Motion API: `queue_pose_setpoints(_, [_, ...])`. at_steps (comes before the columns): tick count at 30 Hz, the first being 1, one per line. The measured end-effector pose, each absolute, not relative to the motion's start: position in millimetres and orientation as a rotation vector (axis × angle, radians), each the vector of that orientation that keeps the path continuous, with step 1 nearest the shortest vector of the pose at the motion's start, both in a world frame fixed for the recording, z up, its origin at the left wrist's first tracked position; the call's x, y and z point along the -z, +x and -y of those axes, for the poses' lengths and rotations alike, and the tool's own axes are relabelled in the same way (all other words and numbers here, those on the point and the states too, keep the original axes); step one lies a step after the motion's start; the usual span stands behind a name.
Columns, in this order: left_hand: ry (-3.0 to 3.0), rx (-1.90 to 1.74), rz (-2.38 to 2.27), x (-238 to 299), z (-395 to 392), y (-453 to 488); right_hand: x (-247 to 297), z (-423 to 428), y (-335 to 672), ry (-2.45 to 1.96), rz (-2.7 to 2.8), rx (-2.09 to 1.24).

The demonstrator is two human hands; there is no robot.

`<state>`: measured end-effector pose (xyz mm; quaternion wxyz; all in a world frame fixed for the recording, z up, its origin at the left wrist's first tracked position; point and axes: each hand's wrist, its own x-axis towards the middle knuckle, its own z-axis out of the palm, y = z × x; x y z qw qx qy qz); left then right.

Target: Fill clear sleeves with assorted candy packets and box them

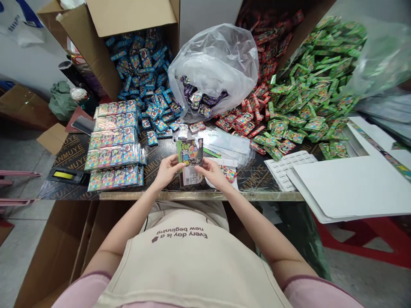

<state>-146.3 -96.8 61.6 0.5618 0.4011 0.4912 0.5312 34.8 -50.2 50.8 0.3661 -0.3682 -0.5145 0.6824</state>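
I am looking down on a dark wooden table with gold lettering [154, 160], its near edge running just in front of the apron. A large heap of small green printed boxes [308, 102] fills the far right corner, and flat white card sheets [356, 186] jut past the near edge at the right. A crumpled clear plastic bag [215, 55] stands toward the far edge. Near the left edge sits a layered block of multicoloured packs [112, 149].

Close to the middle of the near edge I have my left hand [168, 172] and right hand [215, 173] facing each other, both pinching one flat rectangular black-and-green printed card [190, 152]. It lies between them, touching the fingers at both sides, most of its face rising beyond the thumbs toward the far edge. Whether it is a bare card or a thin box, I cannot tell.

Just below it shows a small pale printed panel [191, 175]; I cannot make out whether the two are joined. I judge the step in hand to be squaring up or adjusting this single piece. To my mind, the next move calls for light, even pressure from both thumbs, without bending the card.
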Motion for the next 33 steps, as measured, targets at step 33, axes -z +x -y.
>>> queue_pose_setpoints(33, [1.379,-1.268,-1.328,-114.9,90.8,-149.2,-108.2,53.8,45.0,-0.949,1.695,-1.222])
